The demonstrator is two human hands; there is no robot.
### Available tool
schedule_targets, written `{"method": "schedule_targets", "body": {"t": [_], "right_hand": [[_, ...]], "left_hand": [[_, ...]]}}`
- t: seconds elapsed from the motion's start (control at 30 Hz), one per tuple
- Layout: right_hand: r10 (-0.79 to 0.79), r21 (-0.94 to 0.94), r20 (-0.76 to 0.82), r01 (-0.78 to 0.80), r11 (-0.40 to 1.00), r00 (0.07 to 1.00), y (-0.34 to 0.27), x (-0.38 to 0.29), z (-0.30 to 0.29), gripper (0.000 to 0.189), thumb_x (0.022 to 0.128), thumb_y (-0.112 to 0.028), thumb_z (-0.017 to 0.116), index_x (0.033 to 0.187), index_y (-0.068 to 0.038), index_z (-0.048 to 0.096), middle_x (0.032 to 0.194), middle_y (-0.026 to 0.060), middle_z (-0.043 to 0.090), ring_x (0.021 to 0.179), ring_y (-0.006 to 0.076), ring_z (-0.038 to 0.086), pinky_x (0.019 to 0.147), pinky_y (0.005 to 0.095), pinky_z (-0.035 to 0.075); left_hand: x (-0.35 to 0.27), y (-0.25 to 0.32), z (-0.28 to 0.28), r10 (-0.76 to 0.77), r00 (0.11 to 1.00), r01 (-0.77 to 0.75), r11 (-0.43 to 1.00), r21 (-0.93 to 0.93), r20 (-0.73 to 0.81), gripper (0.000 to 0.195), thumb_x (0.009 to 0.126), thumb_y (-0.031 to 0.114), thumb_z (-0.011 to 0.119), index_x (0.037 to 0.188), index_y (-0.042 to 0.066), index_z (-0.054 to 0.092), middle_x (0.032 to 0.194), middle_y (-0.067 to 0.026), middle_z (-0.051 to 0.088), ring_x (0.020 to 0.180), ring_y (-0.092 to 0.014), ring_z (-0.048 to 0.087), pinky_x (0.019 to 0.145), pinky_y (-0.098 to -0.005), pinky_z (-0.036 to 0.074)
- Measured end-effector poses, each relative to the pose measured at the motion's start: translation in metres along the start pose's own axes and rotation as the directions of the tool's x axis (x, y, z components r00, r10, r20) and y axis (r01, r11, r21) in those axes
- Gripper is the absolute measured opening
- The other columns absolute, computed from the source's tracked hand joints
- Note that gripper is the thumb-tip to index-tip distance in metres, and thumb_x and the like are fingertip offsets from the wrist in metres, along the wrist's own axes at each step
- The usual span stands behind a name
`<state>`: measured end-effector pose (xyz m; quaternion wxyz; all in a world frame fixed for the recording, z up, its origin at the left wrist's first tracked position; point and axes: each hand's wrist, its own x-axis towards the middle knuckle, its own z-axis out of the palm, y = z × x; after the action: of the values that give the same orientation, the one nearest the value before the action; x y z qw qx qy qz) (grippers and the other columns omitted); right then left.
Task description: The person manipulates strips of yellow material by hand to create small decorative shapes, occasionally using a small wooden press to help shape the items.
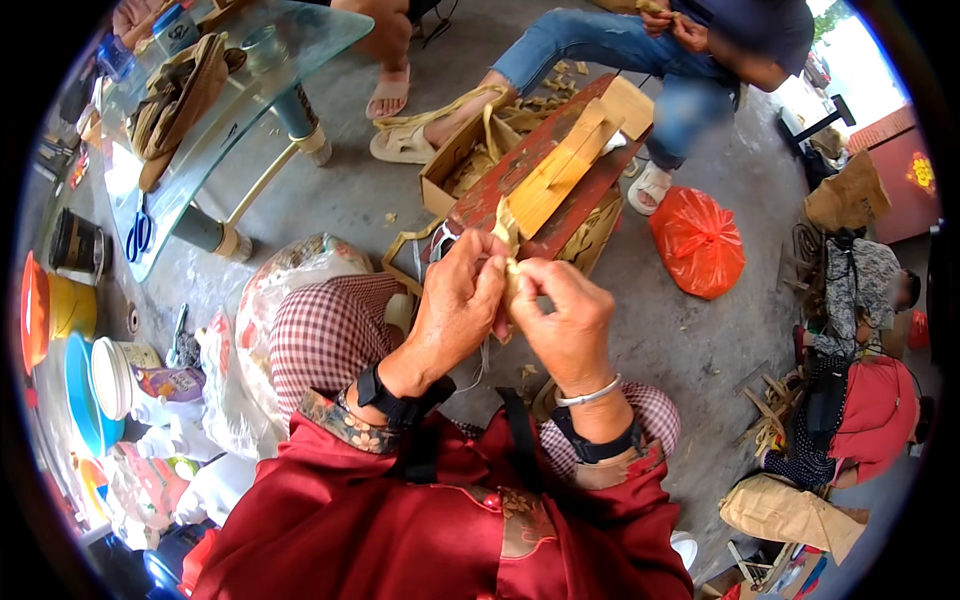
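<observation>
A pale yellow twisted strip (pixel 508 225), perhaps of plant fibre or paper, is pinched between both my hands. My left hand (pixel 465 292) grips it from the left with thumb and forefinger. From the other side, my right hand (pixel 564 306) presses it at a knotted-looking part, its thumb and forefinger curled into a loop. The strip's upper end reaches the near end of a worn red wooden bench (pixel 469 208). On that bench lies a yellow wooden board (pixel 544 191) with a small upright peg. My fingers hide most of the knotted part.
A cardboard box (pixel 439 187) with yellow strips stands left of the bench. A person in jeans (pixel 577 41) sits beyond it, holding another strip. On the right is a tied red plastic bag (pixel 697 244). A glass table (pixel 300 45) carrying scissors (pixel 139 232) and shoes (pixel 180 97) is at left.
</observation>
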<state>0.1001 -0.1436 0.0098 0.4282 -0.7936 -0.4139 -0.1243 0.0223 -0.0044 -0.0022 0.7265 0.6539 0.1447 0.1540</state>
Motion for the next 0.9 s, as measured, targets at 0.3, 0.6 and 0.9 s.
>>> {"method": "schedule_targets", "body": {"t": [0.3, 0.6, 0.9], "right_hand": [[-0.005, 0.124, 0.039, 0.001, 0.992, 0.999, 0.011, 0.002, -0.012, 0.02, 0.091, 0.001, 0.073, 0.11, -0.002, 0.073, 0.096, 0.0165, 0.075, 0.086, 0.0349, 0.075, 0.074, 0.0419, 0.06], [-0.219, -0.317, 0.122, 0.247, 0.916, 0.968, -0.005, 0.005, -0.021, 0.013, 0.091, -0.009, 0.074, 0.103, -0.006, 0.067, 0.09, 0.0074, 0.063, 0.081, 0.0272, 0.069, 0.074, 0.0405, 0.056], [-0.132, -0.309, 0.135, 0.168, 0.936, 0.982, 0.002, 0.002, -0.006, 0.025, 0.081, -0.002, 0.078, 0.1, -0.007, 0.064, 0.084, 0.0095, 0.064, 0.073, 0.0333, 0.066, 0.065, 0.044, 0.053]], "left_hand": [[0.0, 0.012, -0.002, -0.006, 0.998, 0.01, 0.998, -0.07, 0.056, 0.01, 0.111, 0.006, 0.049, 0.119, -0.001, 0.05, 0.079, -0.0064, 0.066, 0.06, -0.014, 0.067, 0.055, -0.0292, 0.052], [0.004, -0.002, 0.002, 0.264, 0.958, -0.285, 0.911, 0.298, 0.111, 0.014, 0.107, 0.002, 0.057, 0.117, 0.0, 0.047, 0.076, -0.0117, 0.069, 0.06, -0.019, 0.069, 0.056, -0.033, 0.053], [0.001, -0.01, 0.0, 0.343, 0.932, -0.36, 0.847, 0.391, 0.117, 0.014, 0.106, 0.003, 0.06, 0.113, 0.001, 0.048, 0.073, -0.0134, 0.07, 0.057, -0.024, 0.069, 0.053, -0.0354, 0.052]]}}
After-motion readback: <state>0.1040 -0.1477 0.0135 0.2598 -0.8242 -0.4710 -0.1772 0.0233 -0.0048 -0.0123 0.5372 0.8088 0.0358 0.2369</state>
